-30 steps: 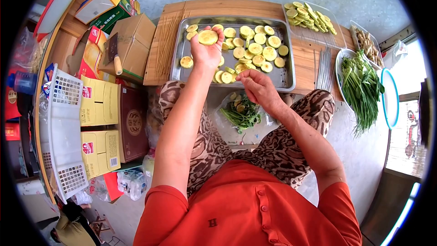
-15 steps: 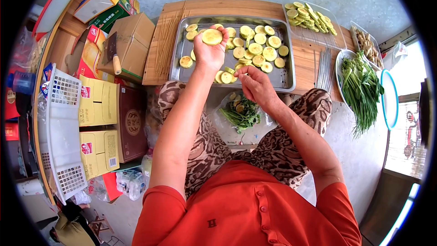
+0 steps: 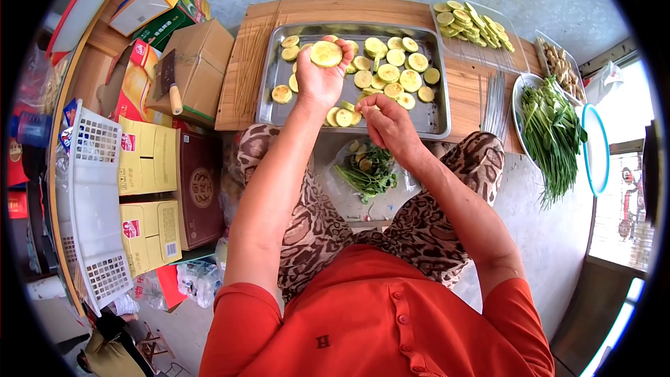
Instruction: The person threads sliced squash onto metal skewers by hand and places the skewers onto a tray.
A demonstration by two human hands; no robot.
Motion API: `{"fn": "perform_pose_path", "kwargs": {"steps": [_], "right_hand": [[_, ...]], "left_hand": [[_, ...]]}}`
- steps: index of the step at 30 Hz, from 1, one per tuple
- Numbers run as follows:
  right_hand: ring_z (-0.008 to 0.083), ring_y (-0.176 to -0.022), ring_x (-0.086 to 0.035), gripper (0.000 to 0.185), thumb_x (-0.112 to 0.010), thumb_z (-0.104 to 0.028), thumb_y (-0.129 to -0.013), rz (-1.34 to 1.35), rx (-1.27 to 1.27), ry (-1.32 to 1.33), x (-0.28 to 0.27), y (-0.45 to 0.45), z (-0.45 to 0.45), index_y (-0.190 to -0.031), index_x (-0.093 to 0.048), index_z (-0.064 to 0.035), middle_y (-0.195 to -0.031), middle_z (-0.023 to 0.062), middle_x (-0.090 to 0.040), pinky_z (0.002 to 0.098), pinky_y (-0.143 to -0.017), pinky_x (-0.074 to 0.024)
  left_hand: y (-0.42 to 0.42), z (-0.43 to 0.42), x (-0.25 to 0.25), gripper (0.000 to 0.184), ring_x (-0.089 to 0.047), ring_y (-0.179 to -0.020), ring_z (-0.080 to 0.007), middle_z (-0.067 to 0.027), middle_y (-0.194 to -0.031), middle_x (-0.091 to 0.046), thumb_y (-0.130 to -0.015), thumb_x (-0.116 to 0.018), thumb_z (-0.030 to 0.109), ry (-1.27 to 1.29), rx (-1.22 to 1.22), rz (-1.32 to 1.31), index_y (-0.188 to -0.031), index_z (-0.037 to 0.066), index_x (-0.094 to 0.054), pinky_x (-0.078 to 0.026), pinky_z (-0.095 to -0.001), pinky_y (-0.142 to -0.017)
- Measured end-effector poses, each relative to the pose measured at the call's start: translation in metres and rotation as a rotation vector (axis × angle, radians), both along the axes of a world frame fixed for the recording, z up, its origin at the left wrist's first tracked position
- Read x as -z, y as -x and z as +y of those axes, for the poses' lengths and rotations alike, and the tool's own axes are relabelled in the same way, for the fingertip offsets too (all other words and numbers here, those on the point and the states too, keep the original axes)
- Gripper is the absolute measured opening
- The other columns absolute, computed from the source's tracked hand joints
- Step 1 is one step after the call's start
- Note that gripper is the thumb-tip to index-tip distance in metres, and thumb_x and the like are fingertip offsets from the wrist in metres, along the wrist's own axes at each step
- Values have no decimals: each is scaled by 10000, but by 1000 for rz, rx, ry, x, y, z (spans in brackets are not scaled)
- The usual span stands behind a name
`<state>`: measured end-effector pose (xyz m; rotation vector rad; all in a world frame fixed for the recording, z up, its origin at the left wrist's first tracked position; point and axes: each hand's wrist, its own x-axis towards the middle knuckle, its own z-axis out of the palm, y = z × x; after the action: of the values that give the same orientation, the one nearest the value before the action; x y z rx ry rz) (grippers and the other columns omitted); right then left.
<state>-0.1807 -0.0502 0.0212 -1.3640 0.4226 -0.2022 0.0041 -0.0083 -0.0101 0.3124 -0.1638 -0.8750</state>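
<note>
- Since the earlier frame, the person's right hand (image 3: 394,126) has moved slightly away from the body and towards the left hand (image 3: 319,84), which has shifted a little to the right over the tray.
- Held piece: a round yellow-green slice (image 3: 326,54) rests in the left fingers, its broad face showing, above the metal tray (image 3: 427,113).
- Right fingers: closed in a pinch near the tray's near edge; whether they grip anything thin cannot be told.
- Handling, as judged: the slice is best steadied by its rim, with even, light pressure, since a hard squeeze could crack it; the two hands are best kept in line, and the left fingers clear of the right hand's path.
- Surface: the wooden worktop (image 3: 464,98) carries the tray with its loose slices (image 3: 410,82), thin sticks (image 3: 248,77) to the left and grey metal rods (image 3: 495,101) to the right, near a clear container (image 3: 516,63) of further slices.
- Room: leafy greens (image 3: 551,126) lie at the right; a cleaver (image 3: 166,75), cardboard boxes (image 3: 149,157) and a white basket (image 3: 105,192) stand at the left.
</note>
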Motion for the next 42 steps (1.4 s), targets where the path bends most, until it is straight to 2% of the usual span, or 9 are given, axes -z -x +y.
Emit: {"fn": "perform_pose_path", "kwargs": {"steps": [14,15,20,23,26,28,30,35,42], "right_hand": [[36,-429,-315,176,-452,-176,-958,-56,85,24,5,-9,-8,-986,-542,-28,-529,-54,-384,193,-410,-250],[39,-429,-318,181,-448,-177,-959,-74,102,5,5,-9,-11,-985,-543,-25,-529,-51,-385,193,-409,-250],[45,-425,-304,182,-450,-175,-958,-129,227,-54,1,-1,-34,-969,-540,-17,-522,-44,-374,196,-398,-229],[49,-424,-292,184,-469,-181,-949,-135,301,-100,0,7,-47,-980,-541,-14,-521,-46,-377,200,-398,-218],[50,-428,-290,195,-481,-192,-944,-138,336,-100,-1,13,-54,-995,-543,-14,-519,-46,-375,205,-403,-224],[55,-403,-298,187,-466,-168,-946,-159,345,-117,0,16,-58,-948,-546,1,-506,-32,-398,213,-383,-225],[57,-403,-300,172,-465,-155,-944,-164,349,-125,1,20,-58,-941,-552,-6,-508,-29,-401,215,-384,-227],[58,-406,-311,138,-473,-134,-934,-164,330,-142,1,27,-60,-930,-560,-27,-512,-27,-406,213,-386,-233],[53,-429,-291,175,-477,-195,-950,-126,335,-114,-2,33,-60,-962,-548,-36,-518,-41,-373,205,-403,-226]], "left_hand": [[20,-7,-6,349,-589,-896,-317,-172,-930,-599,-894,-337,270,-142,87,-38,-993,-3,-532,-483,-433,-821],[17,-5,-1,408,-571,-1015,-331,-185,-1033,-594,-928,-354,333,-129,115,-121,-1083,-8,-517,-467,-435,-880],[10,-6,4,594,-590,-989,-306,-171,-1034,-598,-950,-304,524,-529,-31,-287,-1178,-3,-456,-480,-402,-839],[3,-4,13,416,-629,-789,-164,-81,-944,-630,-934,-459,392,-863,-40,-666,-1069,10,-550,-494,-286,-666],[3,-3,28,328,-614,-783,-132,-61,-928,-639,-891,-527,329,-1038,16,-1038,-1020,34,-591,-481,-276,-669],[-1,-10,55,276,-615,-753,-129,-40,-850,-651,-841,-588,297,-1078,18,-1223,-948,45,-623,-475,-280,-650],[17,-8,54,260,-634,-696,-256,-123,-687,-641,-788,-599,280,-1079,-88,-1554,-789,22,-626,-480,-356,-629],[37,-3,55,451,-572,-969,-329,-159,-996,-607,-706,-716,301,-1279,138,-1919,-1030,58,-518,-467,-436,-785],[44,-5,61,442,-534,-974,-338,-128,-989,-533,-716,-715,163,-1160,-138,-2073,-1080,54,-488,-459,-420,-779]]}}
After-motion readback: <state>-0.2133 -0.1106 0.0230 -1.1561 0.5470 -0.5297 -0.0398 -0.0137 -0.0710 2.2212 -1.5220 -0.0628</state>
